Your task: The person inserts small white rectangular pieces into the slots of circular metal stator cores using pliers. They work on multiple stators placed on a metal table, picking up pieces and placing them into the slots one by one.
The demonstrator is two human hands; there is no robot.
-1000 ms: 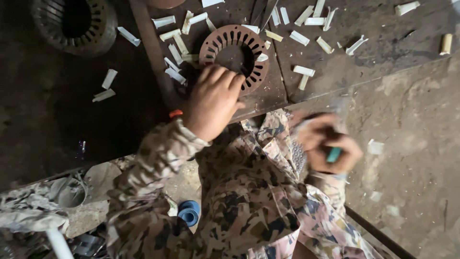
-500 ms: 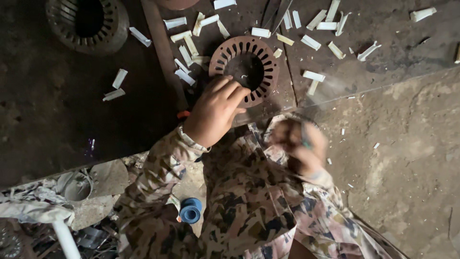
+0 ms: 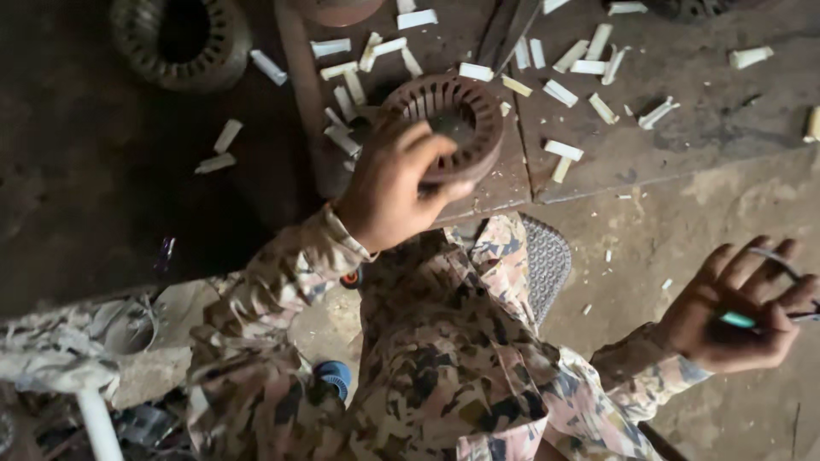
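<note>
Two hands appear in the head view, both emerging from camouflage-patterned sleeves (image 3: 282, 282). Left hand (image 3: 395, 183): fingers curled over the near rim of a slotted motor stator core (image 3: 453, 119), gripping it; the core lies on a dark wooden board (image 3: 504, 183) with its bore facing up and its ring of inner slots visible. Right hand (image 3: 735, 312): held out to the side over the concrete floor (image 3: 700, 196), well apart from the core, palm up with fingers partly spread; a slender tool with a green handle (image 3: 740, 320) lies across the palm under the thumb, its metal end passing out of view at the right edge, and a thin grey strip (image 3: 773, 256) runs along the fingertips. The grasp on the tool is loose rather than clenched.

Around the core, many short white strips of slot insulation (image 3: 564, 150) lie scattered over the board and the floor, some just beside the core's rim. A second stator core (image 3: 184, 43), darker, sits at upper left, well apart from the first. Below the left forearm, the person's lap fills the lower centre; a patterned grey mat (image 3: 547, 265) shows beside it, and a blue spool (image 3: 335, 376) lies near the knee. A white pipe (image 3: 98, 423) and crumpled cloth (image 3: 51, 341) occupy the lower left corner.
</note>
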